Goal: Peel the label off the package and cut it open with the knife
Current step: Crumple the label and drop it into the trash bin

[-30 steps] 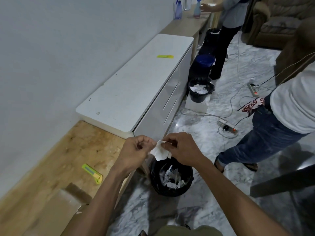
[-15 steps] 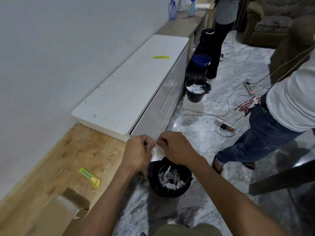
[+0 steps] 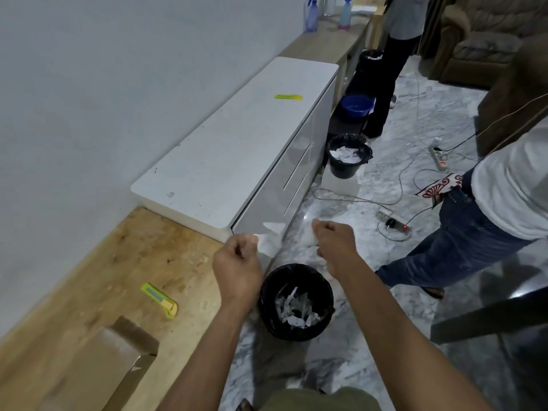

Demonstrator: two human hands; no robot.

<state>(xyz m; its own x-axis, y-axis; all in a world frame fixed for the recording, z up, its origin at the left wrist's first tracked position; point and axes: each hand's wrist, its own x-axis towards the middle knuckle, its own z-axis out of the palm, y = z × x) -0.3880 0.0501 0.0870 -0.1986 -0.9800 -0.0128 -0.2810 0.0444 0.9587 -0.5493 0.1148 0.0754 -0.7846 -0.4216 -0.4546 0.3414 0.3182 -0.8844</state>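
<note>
My left hand (image 3: pixel 237 262) and my right hand (image 3: pixel 336 247) are held apart above a black bin (image 3: pixel 296 304), each pinching a torn piece of white label: one piece (image 3: pixel 268 241) at the left hand, one blurred piece (image 3: pixel 310 237) at the right. The bin holds several white paper scraps. A brown cardboard package (image 3: pixel 98 366) lies on the wooden table (image 3: pixel 89 277) at the lower left. The yellow-green utility knife (image 3: pixel 160 299) lies on the table just beyond the package.
A white cabinet (image 3: pixel 237 149) runs along the wall, with a second yellow-green knife (image 3: pixel 288 97) on top. A second black bin (image 3: pixel 348 155), a blue basin (image 3: pixel 357 105), power strips and cables lie on the marble floor. A person in jeans (image 3: pixel 474 232) stands close at the right; another person stands farther back.
My hands have pulled apart, tearing the white label into two pieces. One second ago they held it together as one piece over the bin.
</note>
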